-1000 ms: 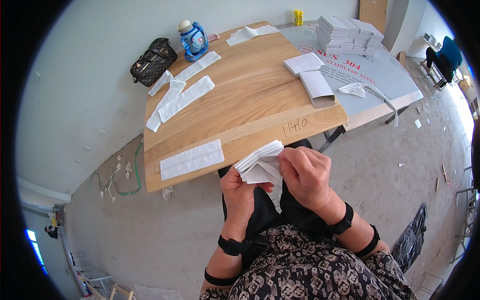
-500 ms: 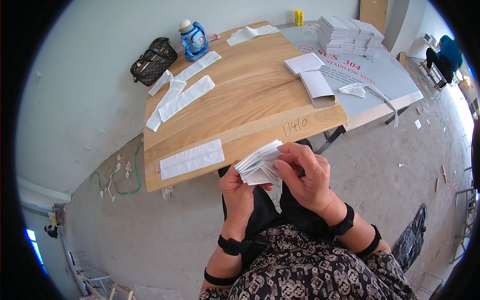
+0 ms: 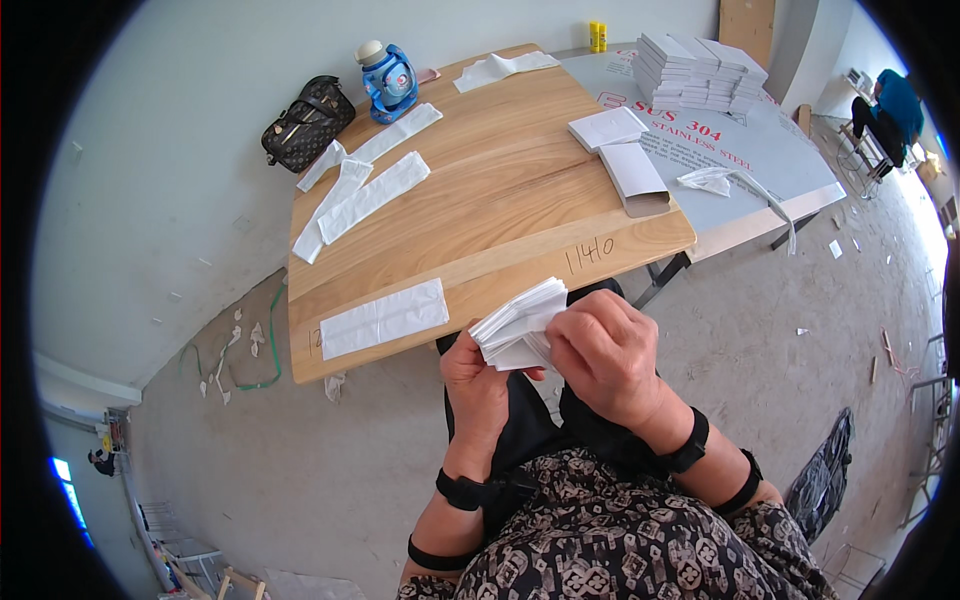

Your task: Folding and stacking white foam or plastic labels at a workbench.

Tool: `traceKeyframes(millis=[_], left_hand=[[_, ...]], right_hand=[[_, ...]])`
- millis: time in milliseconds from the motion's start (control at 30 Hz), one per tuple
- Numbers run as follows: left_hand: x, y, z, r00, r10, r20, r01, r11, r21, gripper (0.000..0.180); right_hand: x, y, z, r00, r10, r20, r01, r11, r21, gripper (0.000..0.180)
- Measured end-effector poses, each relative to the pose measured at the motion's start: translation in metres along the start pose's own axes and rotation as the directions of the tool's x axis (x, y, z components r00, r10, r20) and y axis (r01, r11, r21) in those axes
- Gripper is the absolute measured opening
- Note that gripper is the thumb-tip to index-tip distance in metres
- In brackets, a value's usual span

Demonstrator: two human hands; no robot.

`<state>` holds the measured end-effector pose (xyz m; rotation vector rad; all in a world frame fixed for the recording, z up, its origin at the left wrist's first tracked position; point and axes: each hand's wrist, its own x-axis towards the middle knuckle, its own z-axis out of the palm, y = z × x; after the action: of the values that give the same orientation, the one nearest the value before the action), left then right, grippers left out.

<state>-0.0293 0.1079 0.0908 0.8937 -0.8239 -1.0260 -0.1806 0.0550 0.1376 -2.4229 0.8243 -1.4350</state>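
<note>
A wad of folded white paper sheets [image 3: 522, 322] is held above my lap, just off the table's front edge. My left hand [image 3: 474, 385] is closed round its lower left end, the thumb at the near side. At the right edge of the wad, my right hand [image 3: 608, 352] has its fingers curled together, pinching the sheets' edge; its fingertips are partly hidden. On the table to the left of the wad lies a flat white strip [image 3: 384, 318] with fold creases.
The wooden table [image 3: 480, 190] carries more white strips [image 3: 375, 195], a brown handbag [image 3: 308, 122], a blue bottle [image 3: 388, 82] and white boxes [image 3: 634, 178]. Stacked white boxes [image 3: 690, 72] and two yellow tubes [image 3: 597, 37] stand on the grey table. Another person [image 3: 890, 115] sits far right.
My right hand's fingers have curled in from a more spread pose and closed at the wad's right edge. My left hand and the wad have hardly moved.
</note>
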Motion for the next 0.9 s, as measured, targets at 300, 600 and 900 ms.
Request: traceKeyframes(millis=[300, 600, 900], left_hand=[[0.0, -0.002, 0.002, 0.994, 0.099, -0.038, -0.1, 0.995, -0.028, 0.016], [0.001, 0.003, 0.003, 1.0, -0.015, -0.008, 0.014, 1.0, -0.014, 0.016], [0.001, 0.001, 0.002, 1.0, 0.006, 0.008, -0.006, 1.0, -0.01, 0.016]], right_hand=[[-0.006, 0.0, 0.001, 0.995, 0.04, 0.097, -0.065, 0.958, 0.281, 0.026], [-0.006, -0.001, 0.01, 0.974, 0.214, -0.071, -0.194, 0.956, 0.22, 0.025], [-0.006, 0.002, 0.012, 0.988, 0.13, -0.083, -0.116, 0.981, 0.155, 0.018]])
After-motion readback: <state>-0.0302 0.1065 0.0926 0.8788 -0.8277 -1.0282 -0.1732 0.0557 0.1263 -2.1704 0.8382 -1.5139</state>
